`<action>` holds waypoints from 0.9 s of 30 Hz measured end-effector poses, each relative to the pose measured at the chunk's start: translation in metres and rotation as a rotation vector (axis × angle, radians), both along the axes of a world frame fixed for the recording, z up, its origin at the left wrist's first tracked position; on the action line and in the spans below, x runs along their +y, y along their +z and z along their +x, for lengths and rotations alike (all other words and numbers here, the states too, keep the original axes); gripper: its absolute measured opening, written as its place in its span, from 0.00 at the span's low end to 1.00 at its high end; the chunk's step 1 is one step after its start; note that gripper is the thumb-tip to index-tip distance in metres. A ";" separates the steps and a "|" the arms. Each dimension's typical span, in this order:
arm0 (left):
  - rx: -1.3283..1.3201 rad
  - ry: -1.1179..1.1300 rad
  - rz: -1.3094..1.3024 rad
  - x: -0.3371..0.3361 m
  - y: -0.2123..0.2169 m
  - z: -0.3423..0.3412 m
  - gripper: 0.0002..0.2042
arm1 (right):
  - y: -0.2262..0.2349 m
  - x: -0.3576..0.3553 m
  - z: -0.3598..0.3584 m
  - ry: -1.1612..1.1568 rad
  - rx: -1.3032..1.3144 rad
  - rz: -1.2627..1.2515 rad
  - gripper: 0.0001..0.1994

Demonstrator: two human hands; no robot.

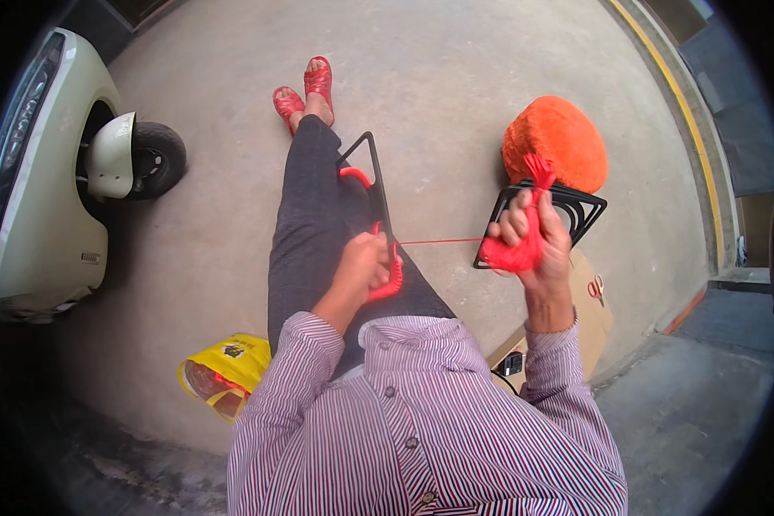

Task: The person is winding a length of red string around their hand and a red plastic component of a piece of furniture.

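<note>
A black triangular metal frame [380, 182] lies over my lap, with red cord [390, 285] wound tightly in coils round part of its bar. My left hand [361, 262] is closed on the frame at the wrapped part; its fingertips are partly hidden. Raised out to the right, my right hand [537, 236] grips a bundle of red cord [518, 251], whose loose looped end sticks up above the fist. A single red strand [443, 242] runs taut and nearly level between the frame beside my left hand and the bundle.
Black metal frames [568, 206] lie beside an orange plush stool [555, 144] at the right. Red-handled scissors [596, 288] and a small black device [512, 363] rest on cardboard [580, 331]. A yellow bag [232, 365] stands at my left, near a pale vehicle [56, 198].
</note>
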State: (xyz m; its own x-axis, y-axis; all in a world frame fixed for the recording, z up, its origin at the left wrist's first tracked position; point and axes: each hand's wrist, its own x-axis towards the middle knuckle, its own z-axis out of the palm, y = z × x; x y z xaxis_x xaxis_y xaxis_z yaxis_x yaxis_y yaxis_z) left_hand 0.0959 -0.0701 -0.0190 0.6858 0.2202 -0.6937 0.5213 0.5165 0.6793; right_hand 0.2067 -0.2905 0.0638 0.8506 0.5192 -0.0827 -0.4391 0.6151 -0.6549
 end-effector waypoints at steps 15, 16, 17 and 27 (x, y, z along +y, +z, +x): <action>-0.208 -0.034 0.385 -0.001 -0.024 -0.017 0.02 | -0.029 -0.043 0.003 -0.181 0.035 -0.143 0.18; -0.373 -0.101 0.781 -0.002 -0.031 -0.021 0.03 | -0.040 -0.031 -0.001 -0.143 0.120 -0.233 0.19; -0.423 -0.197 0.946 -0.004 -0.011 -0.023 0.07 | -0.048 -0.019 -0.013 -0.019 0.109 -0.309 0.20; -0.620 -0.002 0.333 0.010 0.064 -0.021 0.10 | -0.066 0.042 -0.039 0.646 -0.101 -0.487 0.18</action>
State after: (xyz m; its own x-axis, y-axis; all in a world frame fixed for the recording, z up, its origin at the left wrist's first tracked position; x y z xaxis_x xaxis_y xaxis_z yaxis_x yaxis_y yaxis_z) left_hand 0.0749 -0.0601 0.0453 0.9338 0.3509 -0.0701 -0.0128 0.2285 0.9735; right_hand 0.1680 -0.2485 -0.0025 0.4106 0.8357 -0.3646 -0.5345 -0.1033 -0.8388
